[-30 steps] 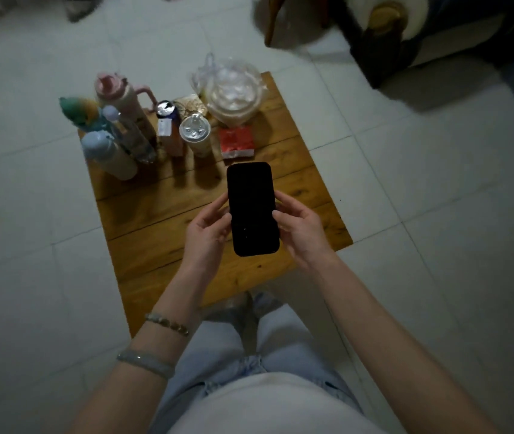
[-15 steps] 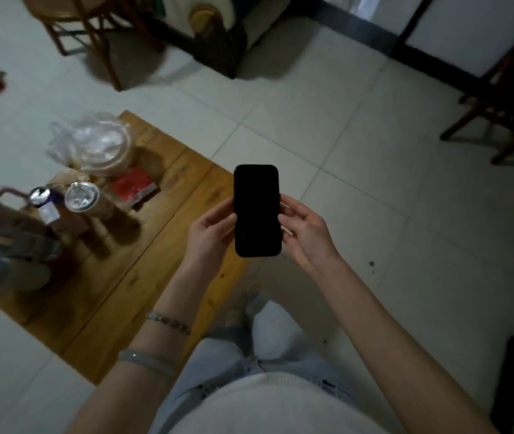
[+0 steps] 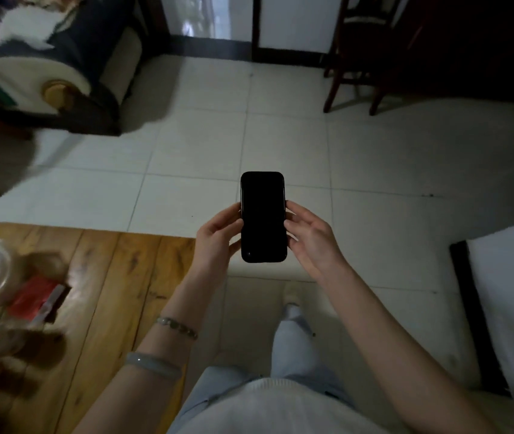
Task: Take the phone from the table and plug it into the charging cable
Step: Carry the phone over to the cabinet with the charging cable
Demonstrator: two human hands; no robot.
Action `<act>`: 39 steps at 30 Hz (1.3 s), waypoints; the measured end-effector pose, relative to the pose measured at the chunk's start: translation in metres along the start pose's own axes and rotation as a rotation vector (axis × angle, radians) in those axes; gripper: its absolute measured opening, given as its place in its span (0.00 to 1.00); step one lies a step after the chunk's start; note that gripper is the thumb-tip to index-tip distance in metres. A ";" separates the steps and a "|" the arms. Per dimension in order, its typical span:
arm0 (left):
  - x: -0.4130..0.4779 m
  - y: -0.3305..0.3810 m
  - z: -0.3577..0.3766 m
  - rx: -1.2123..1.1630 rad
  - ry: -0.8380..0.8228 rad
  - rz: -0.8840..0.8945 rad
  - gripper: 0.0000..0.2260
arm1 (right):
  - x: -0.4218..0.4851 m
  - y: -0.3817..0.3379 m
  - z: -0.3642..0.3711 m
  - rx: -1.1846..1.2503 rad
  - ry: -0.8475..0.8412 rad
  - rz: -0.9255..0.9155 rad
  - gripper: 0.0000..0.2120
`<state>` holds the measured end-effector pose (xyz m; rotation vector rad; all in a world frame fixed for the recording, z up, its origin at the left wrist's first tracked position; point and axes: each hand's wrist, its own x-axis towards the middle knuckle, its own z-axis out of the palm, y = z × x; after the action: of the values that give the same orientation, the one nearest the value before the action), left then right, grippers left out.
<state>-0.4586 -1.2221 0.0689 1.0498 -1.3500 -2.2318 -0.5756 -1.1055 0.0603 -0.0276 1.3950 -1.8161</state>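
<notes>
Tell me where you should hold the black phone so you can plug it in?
Probably by its two long side edges, about the middle, as now: the left hand comes in from the left and the right hand from the right. The phone is flat and narrow, so fingers reach across it, and its short bottom edge stays uncovered for a plug. No charging cable is in view.

Both forearms bare, no sleeves. Left wrist: thin beaded bracelet (image 3: 177, 327) nearer the left hand (image 3: 216, 242); pale smooth bangle (image 3: 152, 365) further up. Right hand (image 3: 310, 238) unadorned. White knit top (image 3: 268, 408); light blue jeans (image 3: 293, 349).
</notes>
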 end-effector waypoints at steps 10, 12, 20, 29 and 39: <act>0.106 0.003 0.155 -0.013 -0.120 -0.038 0.16 | 0.073 -0.109 -0.106 0.038 0.119 -0.088 0.21; 0.126 0.005 0.187 -0.008 -0.133 -0.046 0.16 | 0.087 -0.131 -0.127 0.052 0.143 -0.093 0.21; 0.194 0.013 0.300 0.061 -0.234 -0.048 0.17 | 0.140 -0.206 -0.207 0.102 0.231 -0.150 0.20; 0.281 0.021 0.401 0.112 -0.328 -0.105 0.16 | 0.205 -0.268 -0.277 0.194 0.305 -0.188 0.20; 0.420 0.044 0.539 0.129 -0.480 -0.156 0.15 | 0.318 -0.375 -0.357 0.180 0.402 -0.263 0.20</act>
<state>-1.1407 -1.1644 0.0811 0.6987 -1.6686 -2.6605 -1.1731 -0.9996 0.0860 0.2733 1.5491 -2.2519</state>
